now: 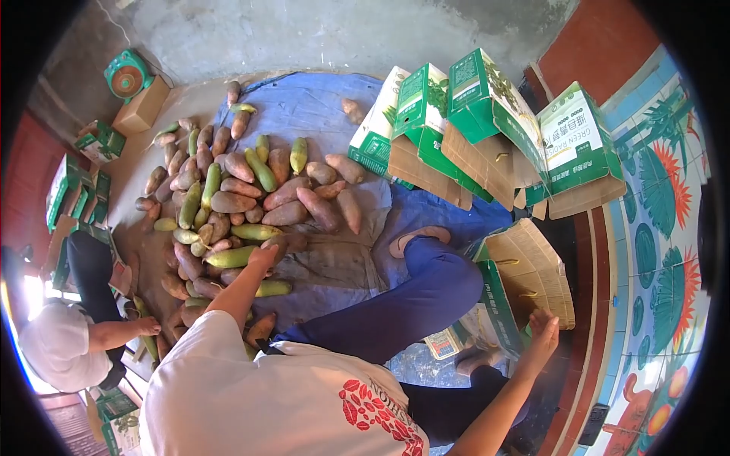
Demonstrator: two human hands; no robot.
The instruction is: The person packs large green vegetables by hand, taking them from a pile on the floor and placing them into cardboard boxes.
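Note:
My left hand [265,257] reaches into the pile, its fingers closed around a reddish-brown sweet potato [283,242], partly hidden and blurred. A green radish [232,257] lies right beside that hand. More sweet potatoes [287,213] and green radishes [260,169] are heaped together on the floor and blue sheet. On the other side, my right hand [542,328] is closed at the edge of an open cardboard carton [528,262], near its flap. The carton is tilted, its brown inside showing, and my leg hides part of it.
Several green-and-white cartons [582,148] stand along the right of the blue sheet [327,106]. A green fan [128,74] sits on a brown box [142,105] at the back left. Another person [68,342] works left of the pile. A phone [594,424] lies near the tiled wall.

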